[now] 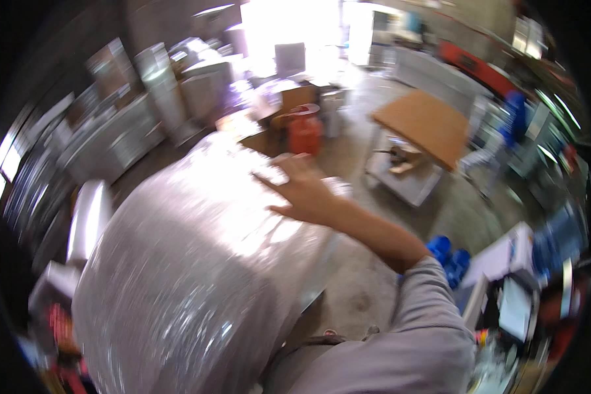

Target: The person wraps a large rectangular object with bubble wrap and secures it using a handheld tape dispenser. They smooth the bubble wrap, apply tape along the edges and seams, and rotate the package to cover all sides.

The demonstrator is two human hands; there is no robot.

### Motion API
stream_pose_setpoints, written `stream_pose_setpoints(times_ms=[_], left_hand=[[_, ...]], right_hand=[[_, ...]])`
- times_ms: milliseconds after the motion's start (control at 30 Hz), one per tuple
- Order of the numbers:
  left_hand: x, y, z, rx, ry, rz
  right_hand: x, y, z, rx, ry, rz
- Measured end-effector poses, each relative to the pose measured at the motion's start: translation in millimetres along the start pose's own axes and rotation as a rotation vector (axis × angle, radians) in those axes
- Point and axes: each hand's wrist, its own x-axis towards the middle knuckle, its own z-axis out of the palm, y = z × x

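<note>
A big, bulky item wrapped in shiny clear plastic (171,262) fills the left and lower middle of the view, close in front of me. What lies under the wrapping is hard to make out. From the lower right, my right arm reaches across, and my right hand (305,192) is at the top right part of the wrapping. Its fingers are stretched out and apart, with nothing held in them. Whether the palm presses on the plastic or hovers just over it, I cannot tell. My left hand does not show.
Beyond the bundle stands a red gas cylinder (305,130) beside cardboard boxes. A table with an orange-brown top (423,121) is at right. Blue footwear (448,259) lies near my right elbow. Metal cabinets (115,141) line the left; clutter and a blue water jug (559,241) crowd the right.
</note>
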Motion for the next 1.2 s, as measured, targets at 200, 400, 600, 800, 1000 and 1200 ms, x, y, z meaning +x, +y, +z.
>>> stream_pose_setpoints(times_ms=[200, 400, 600, 800, 1000, 1200], left_hand=[[177.4, 24.4, 26.7, -0.268, -0.044, 0.195], [207.5, 39.4, 98.3, -0.256, -0.231, 0.415], [192.8, 42.4, 107.0, -0.279, -0.278, 0.517], [181.8, 44.8, 105.4, -0.298, -0.261, 0.519], [173.6, 44.0, 104.7, -0.253, -0.259, 0.537], [172.2, 48.1, 97.6, -0.291, -0.281, 0.540]], right_hand=[[24.3, -62.5, -34.0, -0.111, -0.085, -0.262], [37.6, -70.9, -26.6, 0.022, -0.150, -0.360], [16.0, -66.4, -31.5, 0.060, -0.036, -0.352], [13.3, -67.5, -46.0, 0.095, -0.077, -0.296], [6.8, -67.8, -49.8, 0.088, -0.161, -0.284], [8.4, -73.8, -54.2, 0.327, -0.344, -0.121]])
